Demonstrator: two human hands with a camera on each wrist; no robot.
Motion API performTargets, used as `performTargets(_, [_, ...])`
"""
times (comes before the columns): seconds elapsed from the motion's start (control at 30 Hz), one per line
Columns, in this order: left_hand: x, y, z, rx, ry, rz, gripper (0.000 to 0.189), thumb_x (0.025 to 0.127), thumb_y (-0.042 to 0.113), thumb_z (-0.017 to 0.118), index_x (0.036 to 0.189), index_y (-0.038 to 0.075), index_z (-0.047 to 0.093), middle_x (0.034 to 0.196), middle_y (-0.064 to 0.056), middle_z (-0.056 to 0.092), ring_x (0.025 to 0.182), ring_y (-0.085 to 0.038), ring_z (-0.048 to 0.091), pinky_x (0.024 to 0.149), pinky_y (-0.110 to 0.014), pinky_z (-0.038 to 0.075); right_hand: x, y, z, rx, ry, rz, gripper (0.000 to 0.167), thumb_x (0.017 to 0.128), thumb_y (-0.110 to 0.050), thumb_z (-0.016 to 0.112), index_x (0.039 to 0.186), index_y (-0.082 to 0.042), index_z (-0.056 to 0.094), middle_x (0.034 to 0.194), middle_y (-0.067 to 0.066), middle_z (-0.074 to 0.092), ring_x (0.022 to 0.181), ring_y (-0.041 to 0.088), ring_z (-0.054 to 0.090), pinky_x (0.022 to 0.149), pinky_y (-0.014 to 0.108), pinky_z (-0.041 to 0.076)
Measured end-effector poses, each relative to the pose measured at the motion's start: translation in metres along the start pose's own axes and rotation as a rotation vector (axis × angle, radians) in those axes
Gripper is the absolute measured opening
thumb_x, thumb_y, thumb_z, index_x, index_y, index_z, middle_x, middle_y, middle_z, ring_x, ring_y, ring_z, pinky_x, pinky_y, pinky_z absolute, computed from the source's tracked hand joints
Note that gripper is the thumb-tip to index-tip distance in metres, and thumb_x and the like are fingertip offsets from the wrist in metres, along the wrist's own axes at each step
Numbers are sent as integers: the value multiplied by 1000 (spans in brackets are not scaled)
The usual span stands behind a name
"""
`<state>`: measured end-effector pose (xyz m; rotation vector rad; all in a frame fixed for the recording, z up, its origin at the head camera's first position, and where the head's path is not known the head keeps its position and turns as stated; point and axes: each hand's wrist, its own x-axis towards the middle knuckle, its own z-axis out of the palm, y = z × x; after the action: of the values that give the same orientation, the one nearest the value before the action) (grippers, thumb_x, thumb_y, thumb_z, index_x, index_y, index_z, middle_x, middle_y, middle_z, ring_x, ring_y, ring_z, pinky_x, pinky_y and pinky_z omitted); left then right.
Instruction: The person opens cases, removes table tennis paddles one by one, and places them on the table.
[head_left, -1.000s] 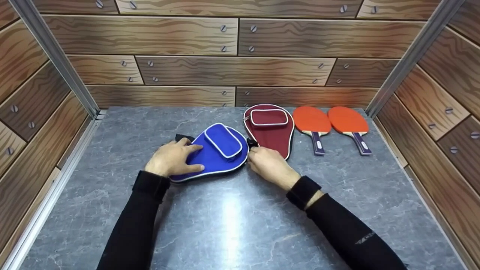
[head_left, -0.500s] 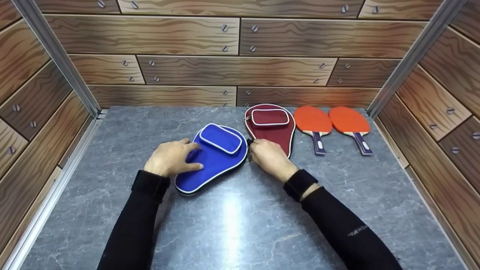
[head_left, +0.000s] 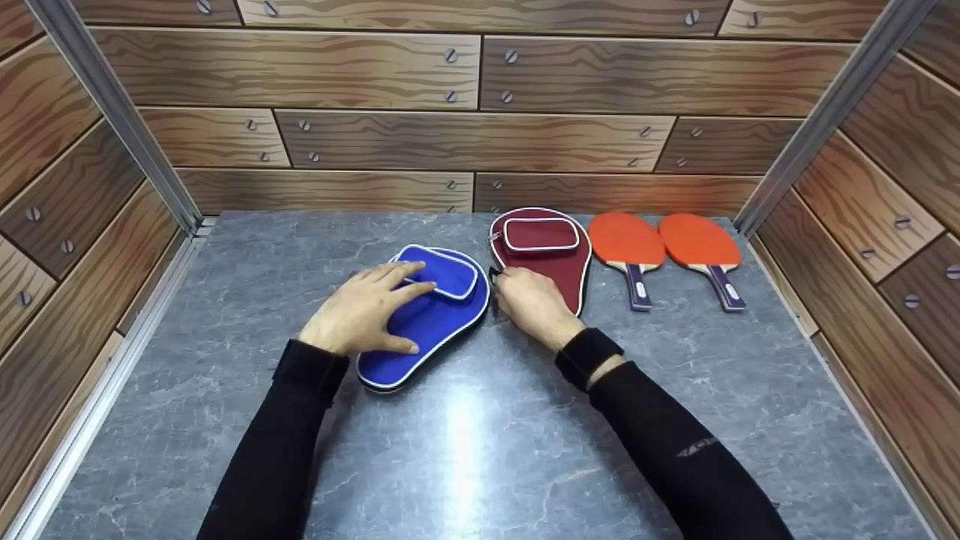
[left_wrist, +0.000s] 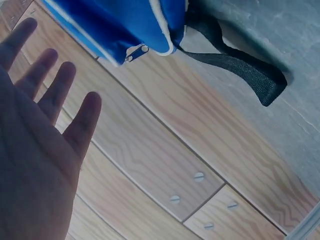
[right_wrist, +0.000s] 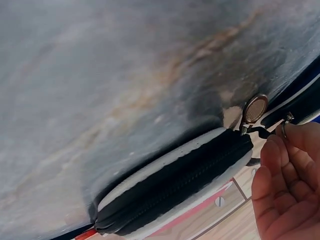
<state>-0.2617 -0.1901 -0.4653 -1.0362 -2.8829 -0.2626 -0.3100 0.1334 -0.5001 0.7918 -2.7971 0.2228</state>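
A blue table tennis bat case (head_left: pixel 427 322) with white piping and a front pocket lies slanted on the table. My left hand (head_left: pixel 367 307) is spread over its left side, fingers straight; contact is hard to tell. The left wrist view shows the case's zip and a black strap loop (left_wrist: pixel 250 70). My right hand (head_left: pixel 534 304) is at the blue case's right edge, partly over the dark red case (head_left: pixel 547 262). In the right wrist view, the right hand's thumb and fingers pinch a small metal zipper pull (right_wrist: pixel 286 127) beside the blue case; a round metal piece (right_wrist: pixel 256 109) is close by.
Two orange-red table tennis bats (head_left: pixel 626 240) with dark handles lie side by side right of the red case. Wood-patterned walls (head_left: pixel 480 142) enclose the grey marbled table (head_left: pixel 480 465) at the back and sides.
The blue case has turned, its narrow end swinging toward the person and its pocket shifting left. My left hand has slid up over the pocket. My right hand has edged away from the person, slightly left.
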Motion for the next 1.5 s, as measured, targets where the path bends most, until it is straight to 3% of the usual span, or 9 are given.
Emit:
performTargets(0.37, [2, 0, 13, 13, -57, 48, 105, 94, 66, 91, 180, 22, 50, 194, -13, 37, 182, -41, 32, 147, -71, 30, 13, -3, 8, 64, -23, 24, 15, 108, -10, 74, 96, -2, 78, 105, 18, 82, 98, 48, 82, 84, 67, 69])
performTargets(0.63, [3, -1, 16, -14, -102, 28, 103, 97, 69, 87, 182, 24, 48, 195, -13, 31, 183, -40, 29, 148, -69, 29, 15, -5, 10, 89, -31, 24, 16, 109, -11, 74, 95, -3, 77, 105, 18, 81, 98, 49, 82, 84, 67, 69])
performTargets(1.1, [2, 2, 17, -17, -89, 11, 102, 95, 69, 88, 180, 25, 51, 194, -12, 36, 182, -39, 33, 146, -67, 34, 1, -8, 3, 118, -51, -18, 16, 107, -10, 77, 91, -7, 76, 98, 14, 78, 91, 42, 81, 81, 63, 69])
performTargets(1.5, [3, 0, 18, -22, -85, 8, 102, 95, 68, 89, 179, 26, 52, 194, -11, 36, 182, -39, 33, 147, -67, 34, -12, -19, -2, 124, -72, -67, 15, 106, -15, 83, 94, -8, 77, 103, 15, 79, 99, 42, 83, 86, 63, 69])
